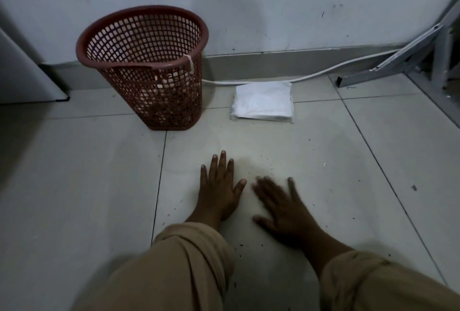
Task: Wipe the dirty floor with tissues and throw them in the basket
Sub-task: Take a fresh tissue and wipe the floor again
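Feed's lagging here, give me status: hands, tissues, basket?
Left hand and right hand open, empty, over the floor. Tissue pack untouched by the wall. Red basket upright, left of it. Nothing blocking.

No readable text, labels, brand names, numbers or signs appear anywhere. The white tissue pack on the floor shows a plain wrapper with no legible print, and the red mesh basket beside it carries no visible lettering or marking.
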### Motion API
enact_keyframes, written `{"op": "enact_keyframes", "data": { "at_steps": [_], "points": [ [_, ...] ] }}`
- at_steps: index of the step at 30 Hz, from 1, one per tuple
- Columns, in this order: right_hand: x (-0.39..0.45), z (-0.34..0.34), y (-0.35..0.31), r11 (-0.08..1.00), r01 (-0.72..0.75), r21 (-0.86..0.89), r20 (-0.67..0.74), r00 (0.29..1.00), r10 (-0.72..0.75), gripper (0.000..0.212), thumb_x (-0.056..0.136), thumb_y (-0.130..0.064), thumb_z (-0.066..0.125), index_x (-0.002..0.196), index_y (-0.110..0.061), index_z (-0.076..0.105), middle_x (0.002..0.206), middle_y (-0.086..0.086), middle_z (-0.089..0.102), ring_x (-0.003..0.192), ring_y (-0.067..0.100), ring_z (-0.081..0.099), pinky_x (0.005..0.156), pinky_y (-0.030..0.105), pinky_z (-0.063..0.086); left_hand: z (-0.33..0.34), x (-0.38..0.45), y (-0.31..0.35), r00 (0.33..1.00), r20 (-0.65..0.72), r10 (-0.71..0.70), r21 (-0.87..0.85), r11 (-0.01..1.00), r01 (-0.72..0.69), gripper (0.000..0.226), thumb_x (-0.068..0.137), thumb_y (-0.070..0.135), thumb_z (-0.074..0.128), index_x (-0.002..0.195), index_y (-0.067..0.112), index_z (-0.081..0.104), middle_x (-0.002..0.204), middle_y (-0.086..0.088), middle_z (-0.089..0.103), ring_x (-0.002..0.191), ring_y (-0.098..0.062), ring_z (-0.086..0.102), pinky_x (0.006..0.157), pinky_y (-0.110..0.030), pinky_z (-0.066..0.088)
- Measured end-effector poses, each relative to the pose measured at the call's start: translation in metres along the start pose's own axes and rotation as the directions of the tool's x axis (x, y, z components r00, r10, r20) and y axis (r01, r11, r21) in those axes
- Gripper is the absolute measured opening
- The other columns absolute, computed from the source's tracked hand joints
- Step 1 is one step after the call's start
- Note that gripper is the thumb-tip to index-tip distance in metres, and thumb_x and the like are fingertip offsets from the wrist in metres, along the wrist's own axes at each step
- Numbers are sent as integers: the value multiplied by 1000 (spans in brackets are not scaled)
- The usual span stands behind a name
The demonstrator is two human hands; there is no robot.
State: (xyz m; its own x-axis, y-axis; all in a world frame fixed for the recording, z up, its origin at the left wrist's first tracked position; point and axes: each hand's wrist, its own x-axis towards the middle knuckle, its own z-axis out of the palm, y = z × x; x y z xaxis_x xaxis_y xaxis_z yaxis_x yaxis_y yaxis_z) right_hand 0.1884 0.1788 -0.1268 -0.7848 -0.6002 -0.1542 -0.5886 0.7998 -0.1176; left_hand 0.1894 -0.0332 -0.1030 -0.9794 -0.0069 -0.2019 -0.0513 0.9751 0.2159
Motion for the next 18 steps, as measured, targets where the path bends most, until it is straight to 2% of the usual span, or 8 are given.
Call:
{"op": "enact_keyframes", "data": {
  "at_steps": [3,5,7,9,12,14,18],
  "points": [
    [25,-7,11,951,-301,68,-25,953,303,83,89,-73,4,152,-24,-17,159,-3,-23,147,15,-22,114,53,-23,5,0,-6,1000,13,-13,-2,1000,13,75,96,62,11,154,20,-10,160,-3,-26,147,-21,-26,120,-50,-11],
    [50,-10,-1,925,-361,121,-12,931,365,84,91,-71,10,152,-19,-17,157,-1,-26,147,18,-21,112,51,-24,8,-1,-6,1000,21,-8,-15,1000,8,75,96,62,11,154,20,-10,160,-2,-26,146,-21,-27,119,-49,-13],
    [65,-10,-21,956,-269,120,-15,962,272,79,95,-63,16,153,-18,-14,159,2,-23,148,20,-19,112,52,-24,9,1,-6,1000,20,1,-27,1000,-1,73,97,60,11,155,21,-9,161,-2,-24,146,-19,-27,119,-48,-14],
    [62,-7,-34,994,-81,79,-28,996,83,74,95,-57,17,154,-19,-5,162,2,-13,150,20,-13,115,55,-20,8,2,-8,1000,18,3,-27,1000,-3,72,97,60,12,155,22,-8,161,-1,-23,146,-18,-27,119,-48,-14],
    [44,0,-23,992,124,11,-7,992,-124,75,95,-66,14,155,-24,-2,162,-4,-9,150,14,-12,116,56,-16,3,4,-15,1000,14,-6,-23,1000,6,72,97,60,13,155,22,-9,162,-2,-21,147,-19,-25,119,-48,-14],
    [35,0,-2,992,124,-14,-15,992,-124,76,94,-71,10,155,-27,-5,163,-7,-9,150,11,-11,116,56,-15,2,3,-21,1000,12,-18,-22,1000,19,73,98,60,14,155,21,-8,162,-2,-20,148,-20,-23,119,-48,-14],
    [46,-10,19,991,-128,30,-33,991,129,81,91,-72,8,154,-25,-10,160,-5,-17,149,13,-15,115,56,-18,1,0,-26,999,15,-36,-20,999,37,74,98,60,15,155,20,-8,162,-2,-19,148,-20,-23,119,-49,-13]
  ]
}}
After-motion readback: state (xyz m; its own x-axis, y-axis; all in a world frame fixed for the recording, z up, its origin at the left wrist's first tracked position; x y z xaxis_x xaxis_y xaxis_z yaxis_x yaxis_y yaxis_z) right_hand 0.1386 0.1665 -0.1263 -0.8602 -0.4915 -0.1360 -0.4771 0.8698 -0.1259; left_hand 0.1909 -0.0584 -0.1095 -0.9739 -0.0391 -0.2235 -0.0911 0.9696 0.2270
